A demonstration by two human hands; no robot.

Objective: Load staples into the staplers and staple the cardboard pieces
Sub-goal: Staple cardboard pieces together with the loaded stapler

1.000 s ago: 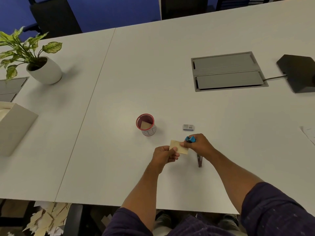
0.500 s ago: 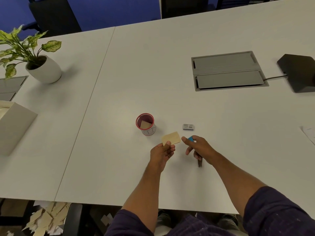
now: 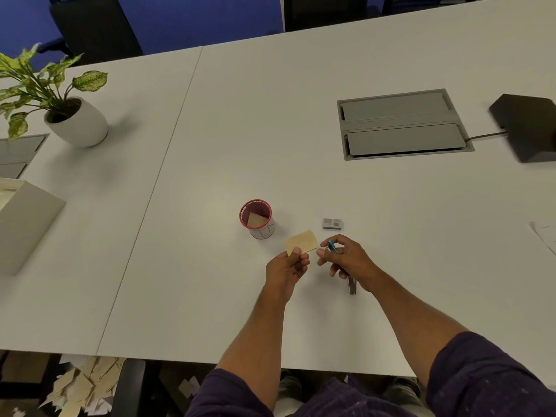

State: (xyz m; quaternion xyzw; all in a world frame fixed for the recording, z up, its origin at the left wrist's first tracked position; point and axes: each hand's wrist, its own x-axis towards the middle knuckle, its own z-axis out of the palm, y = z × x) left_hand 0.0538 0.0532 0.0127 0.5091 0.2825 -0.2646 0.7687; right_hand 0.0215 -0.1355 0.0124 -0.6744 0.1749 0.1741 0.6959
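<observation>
**One card in hand, one in the cup, stapling partly done at best**

Two hands are working just above the counter [image 3: 301, 115], close to the person. The left hand [image 3: 287, 266] is pinching the lower corner of a tan card [image 3: 302, 241] between thumb and fingers, its grip clamped on the card, which is tilting up and away toward the cup. The right hand [image 3: 346, 258] is curling around a small stapler [image 3: 332, 246]; only the blue tip is showing past the fingers, and this grip is closed around it. Stapler and card are sitting just beside each other but apart, so no staple is being driven at this instant. Whether this card is already carrying a staple is too small to tell.

Under the right wrist a slim metal tool [image 3: 352, 286] is lying on the counter; it could be a second stapler or a remover, and I cannot tell which.

Slightly farther out, a staple box [image 3: 332, 223] is sitting closed or nearly so, suggesting that loading of the held stapler is probably finished. Left of it, the red cup [image 3: 256, 218] is holding another card piece [image 3: 255, 220], likely a finished one, though that is a judgement.

Remaining, as far as can be judged: settling this card, dropping it in the cup, and possibly dealing with the second tool.
</observation>
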